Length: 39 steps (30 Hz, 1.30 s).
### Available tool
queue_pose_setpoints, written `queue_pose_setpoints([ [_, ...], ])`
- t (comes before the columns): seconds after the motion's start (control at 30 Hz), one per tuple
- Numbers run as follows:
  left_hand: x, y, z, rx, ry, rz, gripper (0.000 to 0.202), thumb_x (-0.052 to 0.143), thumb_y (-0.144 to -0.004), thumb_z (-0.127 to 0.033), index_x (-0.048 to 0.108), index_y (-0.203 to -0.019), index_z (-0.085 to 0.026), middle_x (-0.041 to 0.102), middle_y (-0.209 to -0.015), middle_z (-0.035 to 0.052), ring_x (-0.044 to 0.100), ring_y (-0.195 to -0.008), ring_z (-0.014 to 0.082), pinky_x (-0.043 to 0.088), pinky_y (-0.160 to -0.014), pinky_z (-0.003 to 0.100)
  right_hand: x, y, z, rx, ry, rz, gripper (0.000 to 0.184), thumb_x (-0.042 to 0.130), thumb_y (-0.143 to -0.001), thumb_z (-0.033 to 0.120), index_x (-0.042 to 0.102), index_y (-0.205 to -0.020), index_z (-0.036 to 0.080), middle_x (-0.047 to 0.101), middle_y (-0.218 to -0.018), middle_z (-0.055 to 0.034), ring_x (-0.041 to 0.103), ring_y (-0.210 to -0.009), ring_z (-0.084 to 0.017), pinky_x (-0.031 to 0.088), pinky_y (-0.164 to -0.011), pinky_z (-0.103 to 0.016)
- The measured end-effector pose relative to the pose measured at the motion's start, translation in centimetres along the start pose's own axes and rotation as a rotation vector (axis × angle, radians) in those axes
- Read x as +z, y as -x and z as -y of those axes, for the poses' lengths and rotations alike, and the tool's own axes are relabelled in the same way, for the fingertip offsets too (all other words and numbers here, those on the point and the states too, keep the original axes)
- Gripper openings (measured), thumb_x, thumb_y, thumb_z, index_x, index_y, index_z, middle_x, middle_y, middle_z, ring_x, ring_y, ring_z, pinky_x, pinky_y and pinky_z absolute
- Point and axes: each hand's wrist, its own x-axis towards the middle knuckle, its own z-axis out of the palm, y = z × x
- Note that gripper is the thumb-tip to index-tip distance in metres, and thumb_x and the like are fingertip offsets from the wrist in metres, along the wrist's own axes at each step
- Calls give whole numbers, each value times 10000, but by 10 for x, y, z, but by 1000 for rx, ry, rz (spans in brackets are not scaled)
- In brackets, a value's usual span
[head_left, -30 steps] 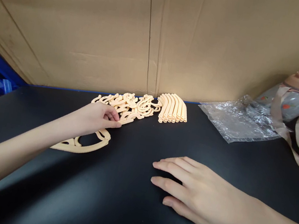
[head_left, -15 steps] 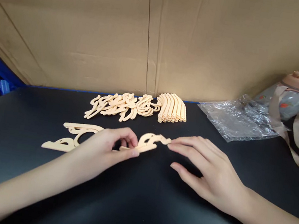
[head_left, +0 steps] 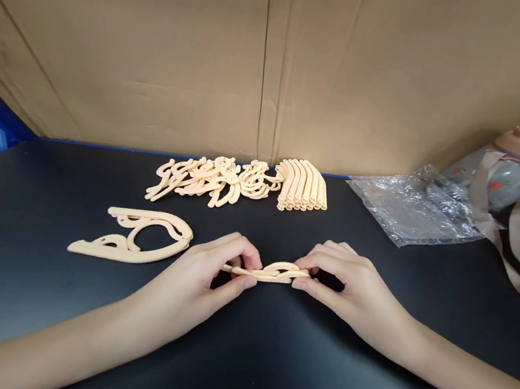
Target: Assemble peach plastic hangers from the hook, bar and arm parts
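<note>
Held part: a thin cream plastic piece (head_left: 272,272), seen nearly edge-on, just above the black table (head_left: 262,366) at centre. Left hand (head_left: 199,283): closed on the piece's left end, thumb and forefinger pinching it. Right hand (head_left: 353,291): closed on the right end in the same pinch; the other fingers are curled underneath.

Positions taken from the held piece:
- 9 o'clock: a larger curved cream part (head_left: 135,237), lying flat, near the left hand but apart from it;
- 11 o'clock: a loose pile of hooked pieces (head_left: 208,180), against the cardboard wall (head_left: 166,41);
- 12 o'clock: a row of curved bars (head_left: 303,188), touching the pile's right edge;
- 2 o'clock: a clear plastic bag (head_left: 410,208), with a bottle (head_left: 515,169) beyond it.

Handling judgement: the piece looks thin and flexible; pinch close to each end; keep both ends level; apply pressure evenly, since an uneven pull may twist or crease it.
</note>
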Motion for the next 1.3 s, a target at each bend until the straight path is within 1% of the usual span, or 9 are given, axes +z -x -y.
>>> queue_pose_setpoints([
  [0.13,4,4,6,119,-37,-18,79,561,-899,-201,597,-948,-252,629,-897,-21,598,-751,121,469,-643,212,-1,-3,0,53,-21,12,185,602,-913,391,687,-868,233,641,-763,24,546,-714,-132,375,-719,-289],
  [0.27,4,4,5,157,-56,-25,148,518,-931,-146,628,-973,-236,642,-907,-19,611,-773,103,470,-663,192,-1,-4,0,93,-18,7,241,590,-908,449,683,-838,237,638,-735,27,545,-694,-134,378,-714,-298],
  [0.4,5,4,5,187,-163,-110,155,515,-941,-117,643,-944,-203,647,-905,-14,612,-825,107,472,-738,207,1,-1,-1,141,-32,-12,247,626,-880,460,645,-1048,281,651,-778,48,569,-746,-140,406,-756,-305],
  [0.53,5,4,11,189,-272,-185,137,520,-948,-130,644,-930,-186,648,-895,-8,607,-824,121,470,-753,233,1,0,-3,147,-33,-40,355,674,-858,355,556,-1187,294,657,-813,70,588,-776,-133,413,-809,-309],
  [0.63,4,3,13,192,-314,-200,109,538,-940,-137,637,-953,-181,649,-912,-2,599,-839,135,467,-758,254,2,-1,-5,111,-32,-74,297,678,-854,295,580,-1135,284,666,-834,67,593,-790,-128,415,-812,-300],
  [0.8,5,2,11,252,-335,-135,102,560,-928,-123,629,-972,-185,645,-935,-2,571,-843,138,452,-753,262,2,-3,-4,39,23,-91,28,663,-875,284,654,-891,263,668,-820,57,574,-784,-131,396,-791,-298],
  [0.93,6,2,9,297,-374,-102,132,535,-939,-112,622,-1006,-186,648,-979,8,556,-860,152,439,-769,293,1,-3,-2,32,60,-102,16,657,-882,259,658,-867,252,666,-819,56,567,-761,-129,379,-776,-305],
  [1.13,8,4,9,315,-519,-128,125,505,-960,-153,624,-992,-179,656,-979,18,538,-815,178,399,-710,331,1,-5,-2,38,61,-144,59,642,-893,242,655,-950,248,654,-865,43,576,-789,-126,383,-767,-299],
  [1.3,8,7,7,361,-634,-153,134,496,-961,-160,628,-986,-165,656,-981,28,539,-802,188,383,-687,337,1,-4,-4,33,56,-129,41,620,-908,239,642,-872,239,647,-869,45,564,-771,-119,377,-755,-300],
])
